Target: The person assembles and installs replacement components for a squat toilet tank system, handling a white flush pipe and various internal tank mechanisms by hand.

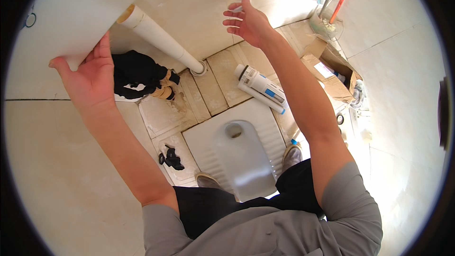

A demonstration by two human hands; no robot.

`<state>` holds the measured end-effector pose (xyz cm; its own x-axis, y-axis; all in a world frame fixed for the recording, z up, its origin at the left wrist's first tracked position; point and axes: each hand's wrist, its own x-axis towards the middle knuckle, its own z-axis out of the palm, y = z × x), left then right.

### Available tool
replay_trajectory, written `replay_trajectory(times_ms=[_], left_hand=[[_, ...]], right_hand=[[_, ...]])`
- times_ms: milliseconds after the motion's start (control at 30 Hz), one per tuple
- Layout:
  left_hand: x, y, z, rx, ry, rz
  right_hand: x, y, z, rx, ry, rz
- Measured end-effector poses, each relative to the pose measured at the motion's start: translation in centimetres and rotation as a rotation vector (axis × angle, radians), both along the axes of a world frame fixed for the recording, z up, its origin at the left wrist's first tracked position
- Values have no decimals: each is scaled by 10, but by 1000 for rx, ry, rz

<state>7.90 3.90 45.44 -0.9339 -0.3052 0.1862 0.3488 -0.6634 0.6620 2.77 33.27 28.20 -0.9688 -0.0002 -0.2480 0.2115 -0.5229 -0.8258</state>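
At the upper left, my left hand is at the lower edge of a large smooth white panel. The thumb is on one side, and the fingers reach up behind the edge, partly hidden. My right hand is raised in front of the tiled wall, fingers apart and holding nothing. Between the hands, a thick white pipe slants down to a collar at the floor. A black cloth-like bundle with tan parts lies close behind my left hand.
A squat toilet lies between my shoes. White cylinders with blue marks rest beyond it. An open cardboard box and a container of brushes stand at the right. A small black item lies on the left floor.
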Motion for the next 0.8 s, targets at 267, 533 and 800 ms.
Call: replay_trajectory(times_ms=[267,533,800], left_hand=[[-1,-17,3,-63,25,10],[-6,-6,-5,-35,-29,12],[-6,-7,-6,-20,-24,44]], right_hand=[[8,53,-62,254,-161,169],[116,164,-238,847,-734,176],[140,157,-258,758,-819,164]])
